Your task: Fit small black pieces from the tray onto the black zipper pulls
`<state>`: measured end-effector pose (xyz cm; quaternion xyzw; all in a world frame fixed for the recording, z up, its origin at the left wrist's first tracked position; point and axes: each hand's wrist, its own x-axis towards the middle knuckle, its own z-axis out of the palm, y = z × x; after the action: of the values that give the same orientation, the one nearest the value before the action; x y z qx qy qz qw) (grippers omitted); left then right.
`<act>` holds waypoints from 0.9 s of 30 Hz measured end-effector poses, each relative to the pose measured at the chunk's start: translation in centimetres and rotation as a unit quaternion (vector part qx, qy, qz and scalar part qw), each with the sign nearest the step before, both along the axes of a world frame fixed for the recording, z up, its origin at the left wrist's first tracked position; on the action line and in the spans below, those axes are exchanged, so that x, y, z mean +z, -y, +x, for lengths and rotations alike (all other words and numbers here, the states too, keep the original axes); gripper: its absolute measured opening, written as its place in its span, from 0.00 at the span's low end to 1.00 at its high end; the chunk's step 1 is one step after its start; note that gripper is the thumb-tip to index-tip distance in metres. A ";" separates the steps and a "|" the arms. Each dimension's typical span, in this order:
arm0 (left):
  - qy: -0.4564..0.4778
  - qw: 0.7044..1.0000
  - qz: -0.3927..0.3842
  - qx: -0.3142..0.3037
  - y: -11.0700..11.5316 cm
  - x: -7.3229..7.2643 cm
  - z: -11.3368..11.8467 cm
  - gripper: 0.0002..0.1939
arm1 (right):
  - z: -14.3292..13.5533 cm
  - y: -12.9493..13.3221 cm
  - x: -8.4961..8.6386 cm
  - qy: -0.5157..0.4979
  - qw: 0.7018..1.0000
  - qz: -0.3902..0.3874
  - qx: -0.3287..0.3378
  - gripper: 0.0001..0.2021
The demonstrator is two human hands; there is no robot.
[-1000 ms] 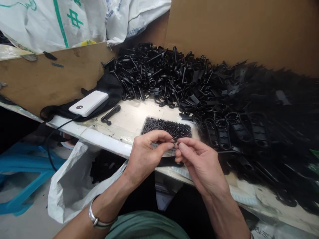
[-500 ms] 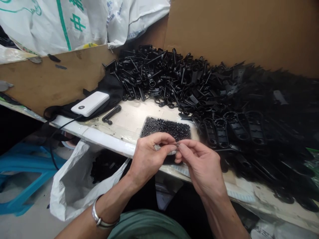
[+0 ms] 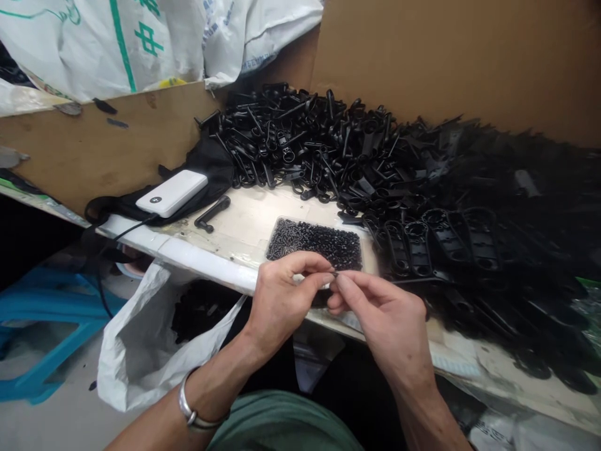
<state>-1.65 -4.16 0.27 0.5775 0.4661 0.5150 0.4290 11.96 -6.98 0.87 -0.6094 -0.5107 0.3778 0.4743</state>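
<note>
My left hand (image 3: 286, 297) and my right hand (image 3: 387, 313) meet in front of me, thumb and forefinger of each pinched together. Between the fingertips is a tiny dark piece (image 3: 335, 274), too small to name and mostly covered by the fingers. Just behind the hands sits a clear shallow box (image 3: 273, 235) filled with small black and grey pieces (image 3: 319, 241). Both hands are over the table's front edge, close to the box.
A large heap of black plastic levers (image 3: 319, 138) spreads across the table (image 3: 248, 216) and down its right side. One loose black lever (image 3: 212, 213) lies near a white power bank (image 3: 172, 193) with a cable. Below hangs an open white bag (image 3: 122, 351), beside a blue stool (image 3: 51, 332).
My right hand has turned slightly and its wrist has shifted a little to the right. The fingertips stay together at nearly the same place. The view has shifted slightly.
</note>
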 end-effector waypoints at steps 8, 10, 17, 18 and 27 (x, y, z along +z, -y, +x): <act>0.001 1.000 -0.007 -0.015 0.0 0.2 0.0 0.03 | 0.5 0.2 0.0 0.146 0.983 0.107 0.018 0.06; 0.012 1.000 -0.016 -0.021 0.0 0.2 0.1 0.03 | 0.6 0.1 0.0 0.189 0.973 0.134 0.020 0.06; 0.007 0.999 -0.005 -0.049 -0.3 0.3 0.4 0.04 | 1.0 -0.5 0.1 0.255 0.954 0.156 0.007 0.06; -0.004 0.998 0.002 -0.059 -0.3 0.3 0.3 0.04 | 1.2 -0.6 0.1 0.252 0.956 0.151 0.002 0.06; -0.392 0.882 0.237 -0.113 1.2 -1.1 -2.5 0.07 | 4.4 0.3 -0.3 0.261 0.956 0.130 0.028 0.04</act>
<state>-4.14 -5.33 -0.80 0.8653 0.3917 0.2902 0.1165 16.37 -7.24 0.55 -0.6055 -0.6783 0.1485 0.3890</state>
